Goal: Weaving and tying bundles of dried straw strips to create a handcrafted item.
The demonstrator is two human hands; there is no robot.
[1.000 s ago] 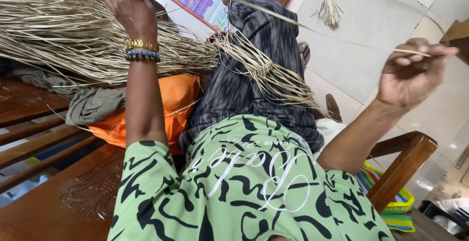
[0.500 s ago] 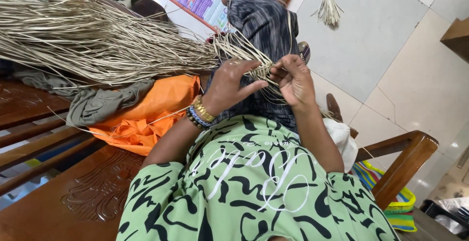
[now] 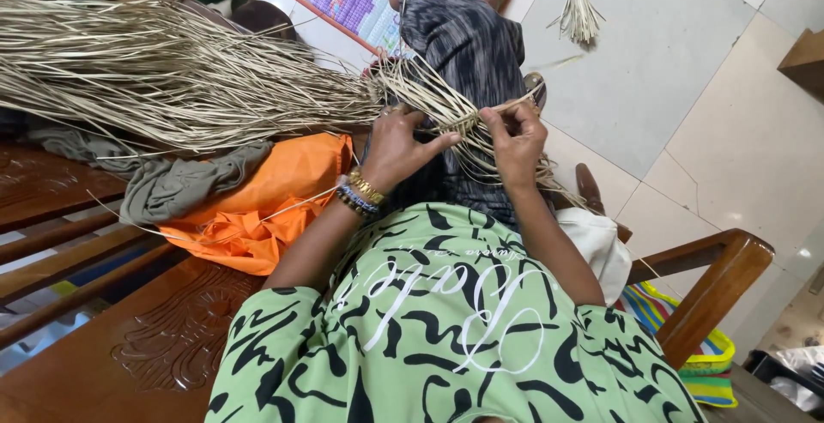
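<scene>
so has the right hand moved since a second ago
Yes. The right hand came in from over the floor tiles to the woven strands on the lap.

A single head-worn camera looks steeply down from close above the left hand [image 3: 396, 144] and right hand [image 3: 515, 135], facing forward over the lap toward the floor [image 3: 678, 71].

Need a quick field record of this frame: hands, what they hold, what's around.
left hand: fingers on the woven strip, pinching strands
right hand: pinching one strand at the woven strip
woven strip: pale, narrow, lying across the lap
loose strands: long bundle fanning out to the left
orange cloth: on the wooden bench, beside a grey cloth
floor: pale tiles, small tied bundle
</scene>
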